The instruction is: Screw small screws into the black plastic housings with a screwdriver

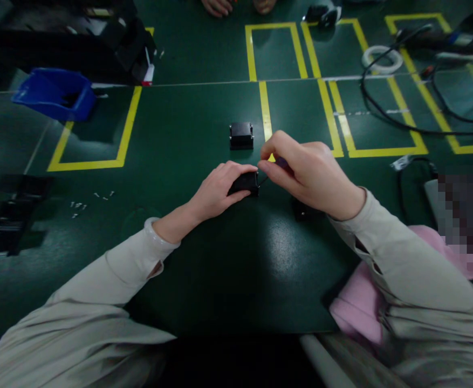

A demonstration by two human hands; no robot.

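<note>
My left hand [222, 188] is closed around a small black box [244, 184] on the green table, thumb on the near side and fingers over the far side. My right hand [301, 172] pinches a thin-shafted screwdriver [263, 181], its dark handle mostly hidden in the fingers. The shaft points at the right end of the box, near a corner; whether the tip touches cannot be made out. Just beyond sits a similar black box [241, 135] with shiny screws at its corners. Another black part [307, 210] lies partly hidden under my right hand.
Several small screws [78, 206] lie on the left, near stacked black parts [12, 215]. A blue bin [56, 94] stands farther back. Black cables [398, 121] and a white tape roll [382, 59] are at right, with pink cloth [360, 307] nearer. Another person's hands [218, 6] show at the top.
</note>
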